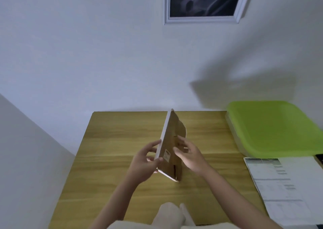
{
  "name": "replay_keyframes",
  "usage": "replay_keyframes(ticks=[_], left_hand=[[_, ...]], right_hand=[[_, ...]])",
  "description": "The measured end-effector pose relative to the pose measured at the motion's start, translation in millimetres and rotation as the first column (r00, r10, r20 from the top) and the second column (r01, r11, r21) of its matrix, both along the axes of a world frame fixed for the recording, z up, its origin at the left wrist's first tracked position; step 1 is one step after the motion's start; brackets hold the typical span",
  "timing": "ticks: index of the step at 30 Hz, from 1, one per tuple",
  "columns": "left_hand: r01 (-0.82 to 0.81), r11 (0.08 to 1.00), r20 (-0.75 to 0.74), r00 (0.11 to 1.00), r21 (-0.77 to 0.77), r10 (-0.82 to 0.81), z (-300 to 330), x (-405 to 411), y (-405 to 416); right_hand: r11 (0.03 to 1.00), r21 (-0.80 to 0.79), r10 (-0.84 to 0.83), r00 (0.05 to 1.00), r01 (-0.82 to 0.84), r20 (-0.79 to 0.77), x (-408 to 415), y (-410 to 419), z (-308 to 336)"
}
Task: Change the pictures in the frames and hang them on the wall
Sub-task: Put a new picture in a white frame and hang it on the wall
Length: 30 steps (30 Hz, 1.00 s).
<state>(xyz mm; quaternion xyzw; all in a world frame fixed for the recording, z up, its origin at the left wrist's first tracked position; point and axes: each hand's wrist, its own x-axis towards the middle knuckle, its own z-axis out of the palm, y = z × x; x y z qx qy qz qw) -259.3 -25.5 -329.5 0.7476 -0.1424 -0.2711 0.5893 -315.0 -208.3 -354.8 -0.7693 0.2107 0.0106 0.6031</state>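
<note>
Frame stands nearly on edge above the wooden bench, brown backing board turned toward the right hand. The left hand grips its white edge between thumb and fingers; the right hand's fingers lie fairly straight against the backing, perhaps feeling for a tab, though blur hides which. Judging by this, the back is about to be opened, which calls for freeing the clips while the frame is steadied. A second frame hangs on the white wall; a green-lidded box and printed sheet lie at right.
</note>
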Motion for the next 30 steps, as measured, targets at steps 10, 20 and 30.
replay_keyframes(ticks=[10,20,30], left_hand=[[-0.059,0.997,0.362,0.931,0.045,0.039,24,-34,-30],[-0.401,0.866,0.533,0.823,0.297,0.198,9,-42,-75],[-0.307,0.948,0.234,0.918,-0.09,0.32,37,-73,-149]], right_hand=[[0.926,0.375,-0.126,0.971,0.041,0.203,8,-1,51],[0.932,0.301,-0.304,0.892,0.204,0.335,-20,-71,62],[0.923,0.311,-0.331,0.881,0.228,0.337,-63,-176,76]])
